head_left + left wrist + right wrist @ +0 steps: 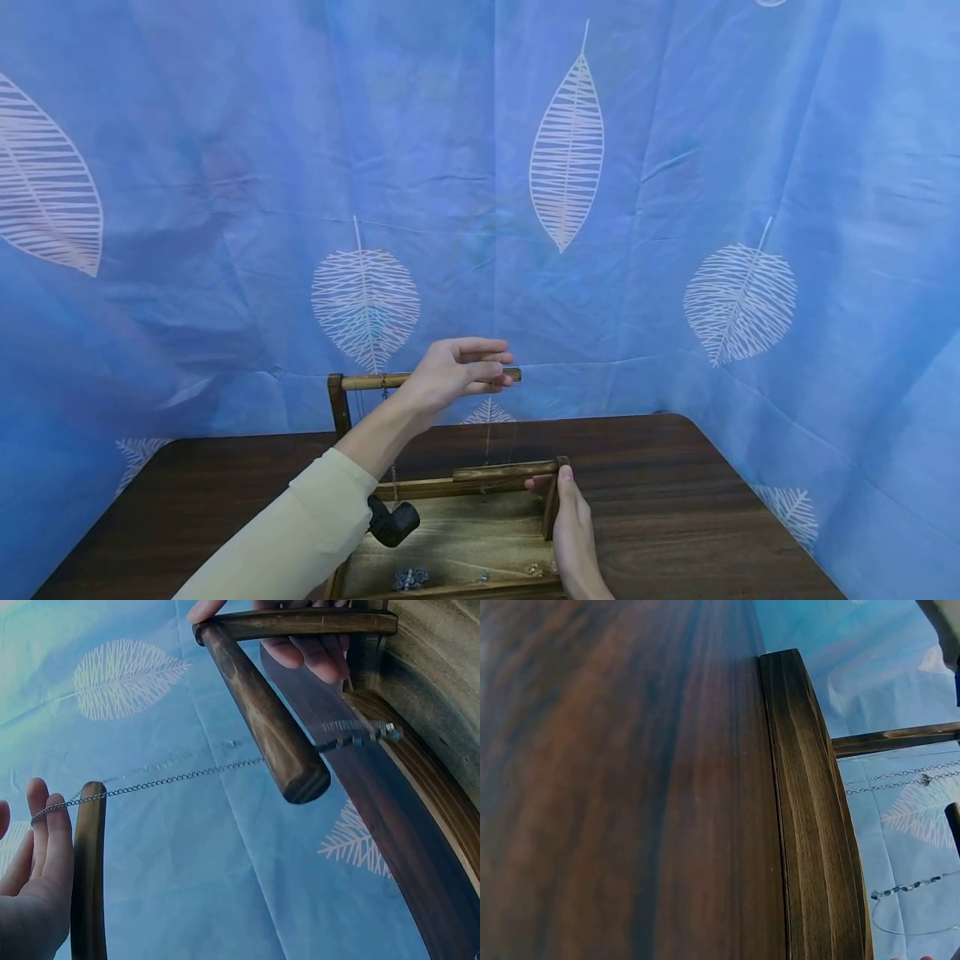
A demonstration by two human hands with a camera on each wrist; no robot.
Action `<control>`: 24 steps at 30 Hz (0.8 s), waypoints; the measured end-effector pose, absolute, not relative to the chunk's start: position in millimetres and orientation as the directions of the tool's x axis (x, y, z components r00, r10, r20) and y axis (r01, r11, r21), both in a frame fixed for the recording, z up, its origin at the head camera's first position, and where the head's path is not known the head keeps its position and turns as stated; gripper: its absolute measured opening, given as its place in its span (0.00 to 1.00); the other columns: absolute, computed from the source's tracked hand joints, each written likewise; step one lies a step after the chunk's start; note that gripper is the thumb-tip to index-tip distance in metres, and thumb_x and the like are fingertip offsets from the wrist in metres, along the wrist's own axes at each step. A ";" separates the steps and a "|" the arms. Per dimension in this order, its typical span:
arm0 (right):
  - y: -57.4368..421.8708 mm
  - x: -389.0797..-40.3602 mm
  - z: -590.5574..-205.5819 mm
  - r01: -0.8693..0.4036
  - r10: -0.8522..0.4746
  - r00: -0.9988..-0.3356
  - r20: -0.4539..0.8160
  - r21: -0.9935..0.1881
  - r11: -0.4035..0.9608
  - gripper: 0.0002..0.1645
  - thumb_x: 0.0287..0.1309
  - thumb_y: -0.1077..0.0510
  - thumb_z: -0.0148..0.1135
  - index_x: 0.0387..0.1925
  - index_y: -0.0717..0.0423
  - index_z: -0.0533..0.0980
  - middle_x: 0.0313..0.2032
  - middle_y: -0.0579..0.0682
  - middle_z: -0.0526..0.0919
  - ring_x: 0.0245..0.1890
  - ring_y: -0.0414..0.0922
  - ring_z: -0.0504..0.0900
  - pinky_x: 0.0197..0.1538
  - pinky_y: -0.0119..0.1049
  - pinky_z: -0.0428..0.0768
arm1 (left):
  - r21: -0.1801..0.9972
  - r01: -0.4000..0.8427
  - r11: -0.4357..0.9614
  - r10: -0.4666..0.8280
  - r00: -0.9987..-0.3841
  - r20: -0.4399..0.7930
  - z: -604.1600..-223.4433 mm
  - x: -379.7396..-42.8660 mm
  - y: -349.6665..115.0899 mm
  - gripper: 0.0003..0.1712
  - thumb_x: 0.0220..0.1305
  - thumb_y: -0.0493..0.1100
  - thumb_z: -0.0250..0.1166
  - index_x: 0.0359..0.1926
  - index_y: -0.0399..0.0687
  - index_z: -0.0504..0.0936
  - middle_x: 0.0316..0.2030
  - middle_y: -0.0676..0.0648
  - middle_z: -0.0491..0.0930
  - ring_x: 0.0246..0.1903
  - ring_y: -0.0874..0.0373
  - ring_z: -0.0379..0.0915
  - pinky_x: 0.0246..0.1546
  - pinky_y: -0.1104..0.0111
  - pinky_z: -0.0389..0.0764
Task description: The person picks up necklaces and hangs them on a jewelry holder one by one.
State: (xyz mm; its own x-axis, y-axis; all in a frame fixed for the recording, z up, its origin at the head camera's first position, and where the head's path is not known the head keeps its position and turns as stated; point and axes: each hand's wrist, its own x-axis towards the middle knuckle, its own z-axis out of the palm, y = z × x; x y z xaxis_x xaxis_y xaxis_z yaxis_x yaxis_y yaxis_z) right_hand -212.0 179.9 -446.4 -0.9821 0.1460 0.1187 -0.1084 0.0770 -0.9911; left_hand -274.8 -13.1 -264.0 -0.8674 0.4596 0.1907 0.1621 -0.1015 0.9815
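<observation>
Left wrist view: a thin silver chain [172,778] goes from the lower left across the middle of the frame. One end of it loops over the left hand [457,367]. The left hand's fingers are nearly straight, with a gap to the thumb, and they carry the chain. The chain crosses the tip of the upper bar [90,862] at the lower left, but I cannot tell if they touch. It goes out of sight behind the lower bar [266,720] and shows again on the other side.

In the head view, the lower bar sticks out from a wooden post [551,510] at the bottom, right of the middle. The right hand [577,533] holds this post, with the thumb in front and fingers behind.

Below is a wooden tray [457,537]. A small silver heap [410,579] and some gold bits [535,570] lie near its bottom edge. A black thing [393,525] is next to the pale sleeve [300,525]. The brown table [697,508] fills the bottom. Behind it hangs a blue cloth [465,167] with white leaves.
</observation>
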 end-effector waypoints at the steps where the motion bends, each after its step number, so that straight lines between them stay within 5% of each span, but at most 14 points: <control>1: 180.2 -212.0 -446.4 -0.109 0.147 -0.982 0.119 -0.991 0.078 0.44 0.77 0.32 0.25 0.53 0.64 0.74 0.54 0.62 0.79 0.62 0.60 0.71 0.63 0.61 0.66 | 0.981 0.162 -0.105 0.459 -0.867 0.193 -263.8 -275.1 -13.9 0.23 0.72 0.32 0.61 0.66 0.38 0.74 0.58 0.38 0.79 0.48 0.48 0.83 0.55 0.58 0.81; 15: 182.2 -213.0 -447.0 -0.083 0.139 -0.986 0.092 -0.994 0.070 0.48 0.75 0.29 0.24 0.53 0.66 0.74 0.55 0.62 0.79 0.70 0.65 0.59 0.68 0.66 0.56 | 0.975 0.175 -0.140 0.465 -0.858 0.220 -269.0 -280.4 -3.5 0.25 0.72 0.33 0.61 0.68 0.38 0.73 0.61 0.37 0.76 0.51 0.47 0.82 0.56 0.59 0.81; 24: 180.4 -213.2 -446.5 -0.091 0.145 -0.984 0.101 -0.993 0.071 0.46 0.76 0.30 0.25 0.53 0.65 0.74 0.54 0.61 0.79 0.65 0.62 0.68 0.66 0.63 0.63 | 0.973 0.169 -0.154 0.468 -0.855 0.223 -269.3 -281.8 -3.8 0.24 0.72 0.32 0.61 0.68 0.39 0.73 0.61 0.37 0.75 0.52 0.46 0.81 0.56 0.60 0.80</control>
